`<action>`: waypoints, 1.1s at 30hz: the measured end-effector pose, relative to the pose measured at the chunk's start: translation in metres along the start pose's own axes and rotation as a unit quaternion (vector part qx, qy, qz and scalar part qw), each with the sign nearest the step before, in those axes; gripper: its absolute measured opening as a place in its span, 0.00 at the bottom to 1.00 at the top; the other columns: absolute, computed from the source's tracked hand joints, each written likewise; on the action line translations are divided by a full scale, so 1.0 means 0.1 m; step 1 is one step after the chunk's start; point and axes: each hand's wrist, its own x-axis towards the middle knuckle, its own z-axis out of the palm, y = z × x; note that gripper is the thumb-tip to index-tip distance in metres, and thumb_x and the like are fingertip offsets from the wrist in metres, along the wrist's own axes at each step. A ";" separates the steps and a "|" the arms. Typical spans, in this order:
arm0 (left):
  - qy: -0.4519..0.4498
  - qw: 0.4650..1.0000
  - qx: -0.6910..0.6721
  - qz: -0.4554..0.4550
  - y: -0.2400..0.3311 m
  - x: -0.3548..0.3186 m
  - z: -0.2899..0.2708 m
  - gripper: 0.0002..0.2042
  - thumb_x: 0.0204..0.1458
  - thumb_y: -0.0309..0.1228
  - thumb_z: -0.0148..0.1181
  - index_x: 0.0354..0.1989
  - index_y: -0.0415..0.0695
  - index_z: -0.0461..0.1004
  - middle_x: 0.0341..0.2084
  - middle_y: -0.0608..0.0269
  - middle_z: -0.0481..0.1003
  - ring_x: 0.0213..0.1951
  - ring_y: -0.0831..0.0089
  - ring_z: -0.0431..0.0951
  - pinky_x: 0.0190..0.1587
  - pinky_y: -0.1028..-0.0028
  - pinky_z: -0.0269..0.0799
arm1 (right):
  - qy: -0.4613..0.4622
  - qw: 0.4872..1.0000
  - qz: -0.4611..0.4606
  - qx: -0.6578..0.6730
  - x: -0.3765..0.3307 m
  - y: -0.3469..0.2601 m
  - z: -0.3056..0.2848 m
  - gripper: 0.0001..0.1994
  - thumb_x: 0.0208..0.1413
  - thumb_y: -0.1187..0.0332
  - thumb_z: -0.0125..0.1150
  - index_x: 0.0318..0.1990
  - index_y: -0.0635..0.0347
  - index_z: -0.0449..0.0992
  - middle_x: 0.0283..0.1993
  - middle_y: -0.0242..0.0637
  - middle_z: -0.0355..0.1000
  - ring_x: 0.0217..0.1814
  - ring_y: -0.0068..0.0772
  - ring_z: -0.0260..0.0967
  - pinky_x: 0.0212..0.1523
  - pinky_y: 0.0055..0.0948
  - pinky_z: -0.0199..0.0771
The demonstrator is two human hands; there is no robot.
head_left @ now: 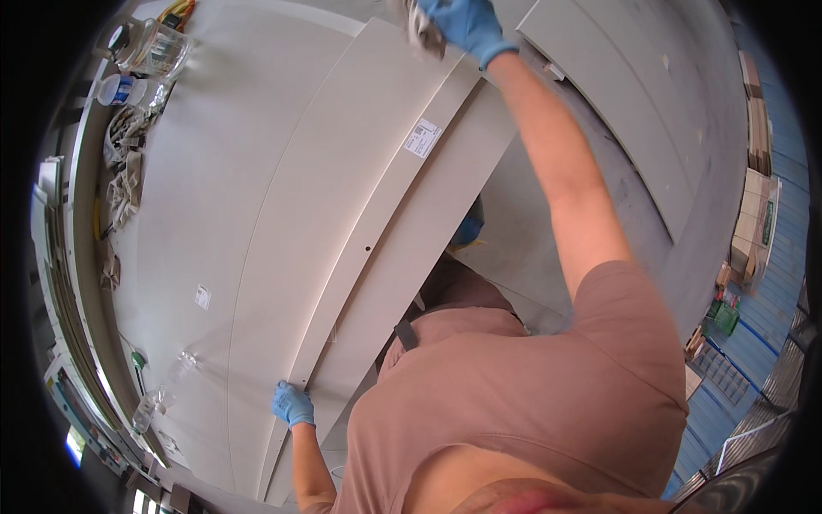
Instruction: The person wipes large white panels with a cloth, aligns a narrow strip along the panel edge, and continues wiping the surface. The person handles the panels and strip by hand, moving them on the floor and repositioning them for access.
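Panel [342,214] lies long across the table [214,171], a white label [423,137] near its far end. Left hand [293,404] pinches its near edge; right hand [462,26] clutches a rag [421,30] at the far end. Bottles [133,90] and clutter stand left of the panel.

Right hand [467,26] cut by top edge; rag [421,27] blurred.

Both gloved hands extended forward

The right hand [467,26] is stretched far out, fingers curled; the left hand [293,404] is kept low, closed.
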 end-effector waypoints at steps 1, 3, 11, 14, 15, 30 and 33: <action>-0.005 1.000 -0.002 0.001 0.00 0.00 0.01 0.27 0.42 0.37 0.81 0.48 0.44 0.74 0.44 0.54 0.80 0.48 0.55 0.82 0.49 0.60 0.78 | -0.037 0.997 0.041 -0.046 -0.20 -0.03 0.01 0.24 0.64 0.47 0.57 0.43 0.62 0.80 0.40 0.63 0.79 0.45 0.67 0.78 0.45 0.56 0.78; 0.000 1.000 -0.008 0.001 -0.01 0.02 0.02 0.27 0.42 0.37 0.81 0.48 0.44 0.74 0.45 0.54 0.80 0.48 0.55 0.82 0.49 0.60 0.78 | 0.020 0.999 0.031 0.025 -0.47 0.04 -0.16 0.25 0.63 0.45 0.56 0.43 0.63 0.80 0.39 0.62 0.79 0.44 0.67 0.79 0.45 0.57 0.78; -0.017 1.000 -0.004 0.010 -0.01 0.05 -0.05 0.26 0.42 0.37 0.81 0.47 0.44 0.74 0.44 0.54 0.80 0.47 0.54 0.82 0.49 0.59 0.78 | 0.015 0.999 -0.006 -0.033 -0.92 0.13 -1.01 0.14 0.65 0.55 0.63 0.46 0.56 0.82 0.34 0.46 0.82 0.37 0.43 0.83 0.39 0.39 0.82; -0.028 0.999 0.014 0.003 0.00 0.06 -0.09 0.26 0.41 0.37 0.80 0.47 0.44 0.75 0.44 0.54 0.80 0.47 0.54 0.82 0.49 0.59 0.78 | -0.098 0.995 -0.013 -0.022 -1.27 -0.05 -0.33 0.15 0.65 0.51 0.62 0.44 0.54 0.80 0.32 0.48 0.80 0.35 0.51 0.81 0.37 0.47 0.81; -0.023 1.000 0.009 0.004 0.00 0.06 -0.09 0.26 0.41 0.37 0.81 0.47 0.44 0.75 0.44 0.54 0.80 0.47 0.54 0.82 0.49 0.60 0.78 | -0.105 0.993 0.001 -0.058 -1.41 -0.11 -0.06 0.16 0.65 0.50 0.61 0.43 0.53 0.79 0.32 0.49 0.79 0.35 0.55 0.80 0.37 0.50 0.81; -0.012 1.000 -0.021 0.008 -0.05 0.07 -0.06 0.27 0.43 0.33 0.79 0.51 0.41 0.74 0.47 0.53 0.79 0.49 0.54 0.82 0.51 0.60 0.78 | 0.029 0.945 0.249 -0.208 -0.06 1.77 -0.06 0.33 0.62 0.38 0.49 0.49 0.64 0.80 0.47 0.63 0.80 0.50 0.66 0.79 0.54 0.54 0.79; -0.029 0.999 -0.016 0.011 -0.04 0.06 -0.11 0.27 0.43 0.34 0.79 0.51 0.41 0.74 0.47 0.53 0.79 0.48 0.53 0.82 0.50 0.59 0.78 | 0.071 0.940 0.265 -0.204 0.08 1.83 -0.46 0.35 0.62 0.39 0.51 0.54 0.67 0.78 0.54 0.59 0.79 0.54 0.64 0.78 0.58 0.52 0.77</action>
